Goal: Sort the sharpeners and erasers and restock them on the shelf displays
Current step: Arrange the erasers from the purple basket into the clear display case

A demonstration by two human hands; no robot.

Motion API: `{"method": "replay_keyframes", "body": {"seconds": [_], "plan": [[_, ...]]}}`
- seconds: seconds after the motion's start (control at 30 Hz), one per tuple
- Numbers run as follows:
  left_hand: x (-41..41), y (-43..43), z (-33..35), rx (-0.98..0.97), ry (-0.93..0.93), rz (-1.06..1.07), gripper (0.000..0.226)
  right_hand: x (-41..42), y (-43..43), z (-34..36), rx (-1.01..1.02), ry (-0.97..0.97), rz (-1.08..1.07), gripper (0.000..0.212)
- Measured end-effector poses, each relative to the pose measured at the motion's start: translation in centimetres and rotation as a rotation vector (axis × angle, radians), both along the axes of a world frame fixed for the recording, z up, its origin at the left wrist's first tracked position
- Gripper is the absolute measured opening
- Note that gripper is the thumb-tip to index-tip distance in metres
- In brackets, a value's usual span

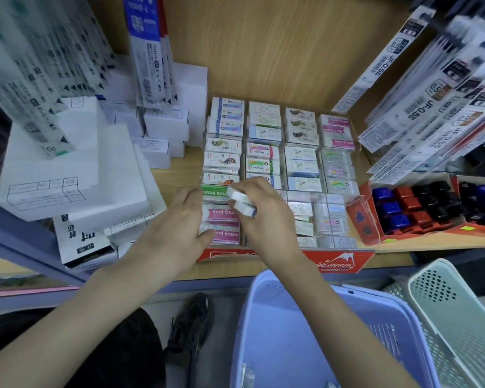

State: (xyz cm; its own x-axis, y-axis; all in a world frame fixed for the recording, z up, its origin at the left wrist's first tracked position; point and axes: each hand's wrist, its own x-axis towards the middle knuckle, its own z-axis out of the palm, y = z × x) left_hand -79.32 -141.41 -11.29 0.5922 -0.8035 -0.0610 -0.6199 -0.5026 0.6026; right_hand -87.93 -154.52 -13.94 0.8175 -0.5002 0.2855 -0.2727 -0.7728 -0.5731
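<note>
Two white erasers [240, 201] are pinched, stacked one on the other, between the thumb and curled fingertips of the right hand [259, 217]. They are held just above the front-left compartment of the red display tray [333, 266]. The left hand [177, 233] lies against that same corner of the tray. Its fingers, loosely bent, reach the green eraser [214, 191] directly under the right fingertips, and its thumb touches the lowest pink eraser [226, 234]. Whether it grips that stack or only rests on it cannot be told.

Clear dividers split the tray into four columns of compartments, each filled with wrapped erasers lying flat. Under the fingers sit the green one and two pink ones, all reading "Hard Eraser". Beyond the fingertips the packs carry fish pictures and pastel stripes, and the far right compartment holds more pink "Hard Eraser" packs [336, 130]. The tray's front lip, below both wrists, reads "HARD ERASER" beside a mountain drawing.

To the right of the right hand, well apart, a red carton [367, 217] holds blue, red and black sharpeners [412, 208]. Above it hang refill packs [431, 93] marked "JF-0.5". To the left of the left hand stand white boxes [67, 169]. Below the right forearm is a lavender basket [319, 331], with a pale green basket [445, 317] just beside it. What they hold is unclear.
</note>
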Motion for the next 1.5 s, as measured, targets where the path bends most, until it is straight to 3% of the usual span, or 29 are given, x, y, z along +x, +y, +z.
{"method": "replay_keyframes", "body": {"seconds": [0.1, 0.17, 0.3, 0.37, 0.4, 0.53, 0.73, 0.9, 1.07, 1.23, 1.43, 1.5], "plan": [[-0.1, -0.1, 0.3, -0.032, -0.036, 0.009, 0.062, -0.3, 0.3, 0.1, 0.041, 0.048, -0.024, 0.033], [-0.3, -0.3, 0.9, -0.086, -0.073, 0.035, 0.062, -0.7, 0.6, 0.8, 0.188, -0.023, -0.068, 0.031], [-0.9, -0.4, 2.1, -0.272, -0.051, 0.094, 0.038, -3.6, 1.7, 2.6, 0.778, -0.183, -0.233, 0.025], [-1.4, -0.5, 2.6, -0.324, 0.091, 0.093, 0.012, -5.8, 1.7, 2.8, 1.096, -0.200, -0.247, 0.028], [-1.6, -0.7, 2.6, -0.327, 0.173, 0.095, 0.007, -6.8, 1.6, 2.8, 1.160, -0.196, -0.209, 0.025], [-2.7, -1.2, 2.6, -0.272, 0.448, 0.026, 0.010, -9.6, 1.5, 3.6, 1.224, -0.212, -0.098, 0.006], [-4.5, -2.7, 3.1, -0.277, 0.706, -0.093, 0.009, -11.0, 2.2, 5.0, 1.195, -0.225, -0.084, 0.014], [-5.1, -3.7, 3.2, -0.364, 0.915, -0.029, 0.008, -12.0, 2.4, 5.6, 1.175, -0.245, -0.139, 0.019], [-4.7, -3.6, 3.1, -0.218, 0.908, -0.094, 0.024, -13.1, 2.4, 5.2, 0.946, -0.221, -0.174, 0.019], [-4.2, -2.5, 2.4, -0.047, 0.931, -0.240, 0.069, -13.2, 3.4, 5.4, 0.957, -0.133, 0.043, 0.038], [-3.5, -0.9, 1.9, -0.023, 0.876, -0.313, 0.094, -12.1, 4.0, 5.2, 0.861, -0.100, 0.089, 0.029], [-3.3, 0.2, 2.1, -0.014, 0.802, -0.297, 0.091, -11.6, 4.2, 4.9, 0.894, -0.080, 0.106, 0.028]]}}
